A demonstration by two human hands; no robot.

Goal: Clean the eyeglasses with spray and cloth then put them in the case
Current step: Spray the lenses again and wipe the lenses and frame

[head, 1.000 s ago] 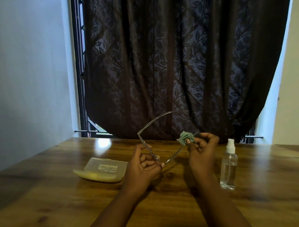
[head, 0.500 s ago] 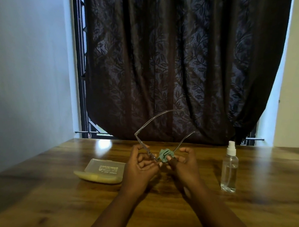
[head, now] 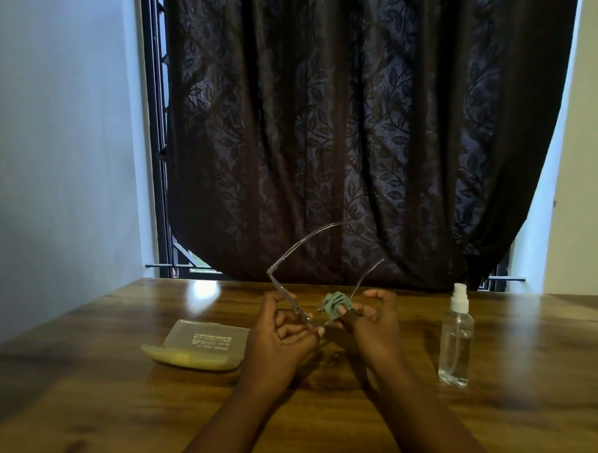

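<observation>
Low in the middle of the frame, our left hand (head: 278, 333) grips the front of the glasses (head: 294, 260), their arms rising toward the curtain (head: 354, 121). Just right of it, our right hand (head: 373, 322) pinches the bunched green cloth (head: 335, 304) against the frame. The case (head: 200, 345) lies on the desk (head: 93, 406) at lower left, the spray bottle (head: 456, 339) upright at lower right, both apart from our hands.

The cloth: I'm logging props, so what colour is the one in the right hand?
Pale green cloth, bunched in the right hand; head view.
</observation>
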